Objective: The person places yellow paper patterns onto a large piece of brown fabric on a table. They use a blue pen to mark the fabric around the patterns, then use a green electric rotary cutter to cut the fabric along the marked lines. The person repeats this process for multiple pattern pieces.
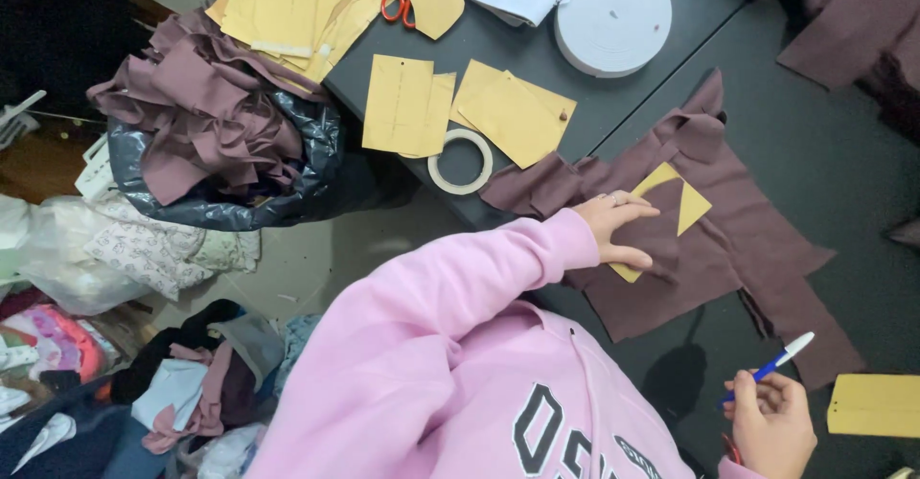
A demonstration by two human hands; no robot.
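The pink sleeve (460,287) is closest to the camera and runs up to the left hand (613,225). Far to the left of its fingers (640,211), a dark bag of maroon scraps (220,134) stands off the table (824,153), and a ring of tape (460,161) lies just left of the wrist. The left-hand fingers are spread nearly flat, gripping nothing. They press on maroon fabric (747,239) where a fold covers part of a yellow paper pattern piece (690,201), whose corners show beside and beyond the fingertips. The pattern seems to be placed and held down, but no drawn line or cut around it can be made out. Below and to the right, the right hand (771,426) is curled around a blue and white pen (781,356), tip clear of the cloth. Another yellow card (874,404) lies just right of it.
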